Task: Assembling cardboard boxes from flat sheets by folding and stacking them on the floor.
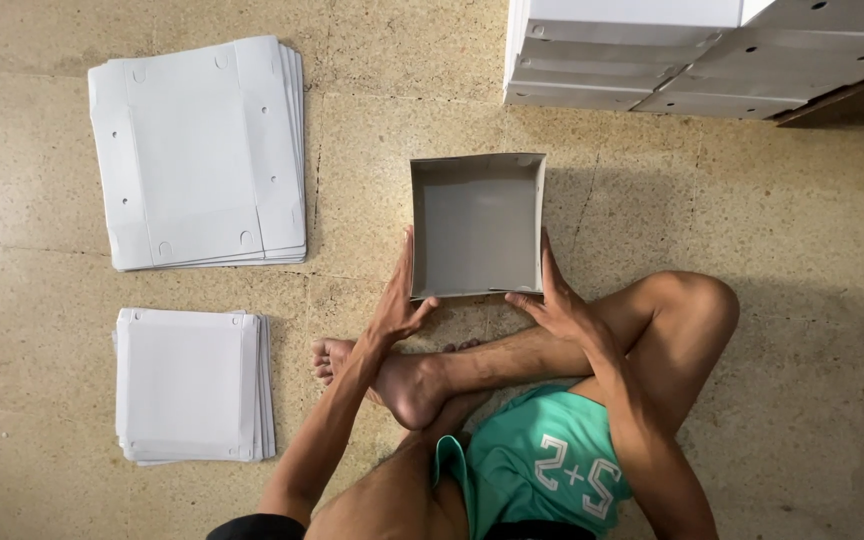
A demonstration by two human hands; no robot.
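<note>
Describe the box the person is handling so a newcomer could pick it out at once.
On the speckled floor, just ahead of the crossed legs, sits a folded-up open grey box. Left hand and right hand press its sides. Unlike the flat cardboard stacks, it stands assembled.

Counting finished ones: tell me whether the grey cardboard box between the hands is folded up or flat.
Folded up: the grey cardboard box shows four raised walls around an empty floor.

Centre: open box (476,224) on floor (802,300), between left hand (397,300) and right hand (554,298)
Left: two flat stacks (197,155)
Behind, right: stacked boxes (652,50)
</note>
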